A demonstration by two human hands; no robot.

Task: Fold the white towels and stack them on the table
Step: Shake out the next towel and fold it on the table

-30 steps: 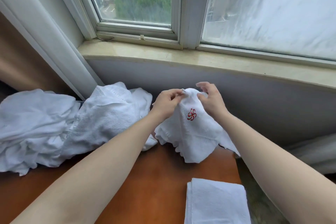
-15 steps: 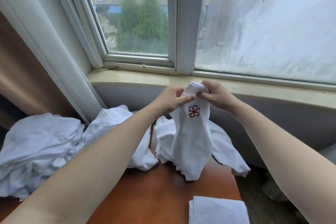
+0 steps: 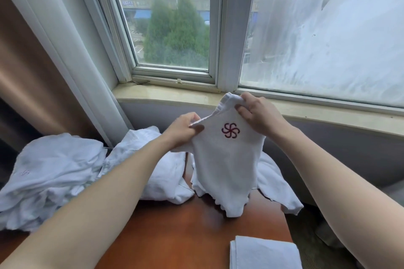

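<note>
Both hands up in front of the windowsill (image 3: pixel 166 97), holding one white towel (image 3: pixel 225 170) by its top edge. Left hand (image 3: pixel 183 130) pinches the towel's upper left edge, fingers curled onto the cloth. Right hand (image 3: pixel 260 116) grips the bunched top corner, higher than the left and closer to the windowsill, fingers closed round the fabric. Towel hangs down from both grips, red pinwheel logo (image 3: pixel 230 130) facing the camera, just below the top edge between the two hands. Lower hem of the towel hangs just over the worktop (image 3: pixel 185 236); cannot tell if it touches. More white cloth (image 3: pixel 277 183) trails behind the held towel on the side away from the pile, draping over the worktop edge; cannot tell if it is the same towel. Unfolded towel pile (image 3: pixel 54 177) heaped on the worktop, left of the held towel, running back toward the windowsill. Folded towel (image 3: pixel 264 253) lies flat on the worktop's near right corner, nearer the camera than the held towel, well apart from the pile. Brown curtain (image 3: pixel 21 72) hangs at the windowsill's left end.
</note>
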